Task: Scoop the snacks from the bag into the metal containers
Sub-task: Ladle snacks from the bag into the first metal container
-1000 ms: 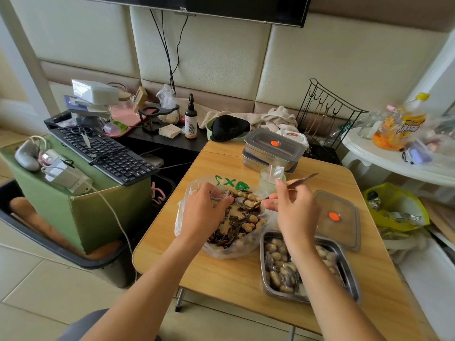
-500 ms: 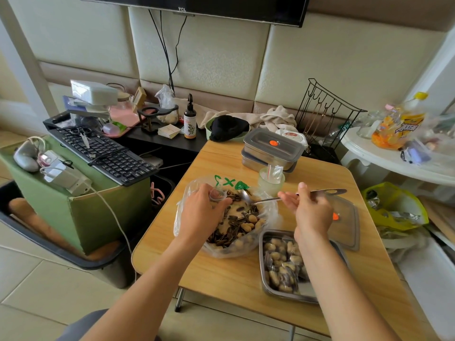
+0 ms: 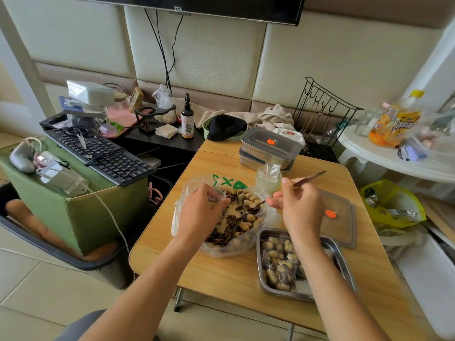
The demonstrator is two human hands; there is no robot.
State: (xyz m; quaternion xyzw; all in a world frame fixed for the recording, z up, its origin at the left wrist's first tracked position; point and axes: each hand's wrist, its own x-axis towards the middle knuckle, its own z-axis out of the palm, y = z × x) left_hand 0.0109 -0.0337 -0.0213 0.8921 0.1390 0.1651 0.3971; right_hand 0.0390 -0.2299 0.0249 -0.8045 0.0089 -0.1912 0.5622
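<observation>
A clear plastic bag (image 3: 229, 250) lies open on the wooden table (image 3: 221, 274) and is filled with the snacks (image 3: 243, 217): pale peanuts in the shell mixed with dark striped sunflower seeds. The near rim of the bag is gripped by the left hand (image 3: 199, 212), whose fingers are curled into the plastic. A spoon (image 3: 309, 177) is pinched at its handle between the thumb and fingers of the right hand (image 3: 300, 207), and its bowl is dipped among the peanuts at the far side of the bag.

Just to the right of the bag, an open metal container (image 3: 280, 293) is partly filled with the same peanuts and seeds. Its lid (image 3: 344, 225), marked with an orange dot, is laid flat beyond it. Two more lidded containers (image 3: 268, 148) are stacked at the far edge of the table; the top one also bears an orange dot, and their contents cannot be seen.

Green marks (image 3: 229, 183) are printed on the bag but cannot be read. "TCL" is read on the screen (image 3: 177, 8) above.
</observation>
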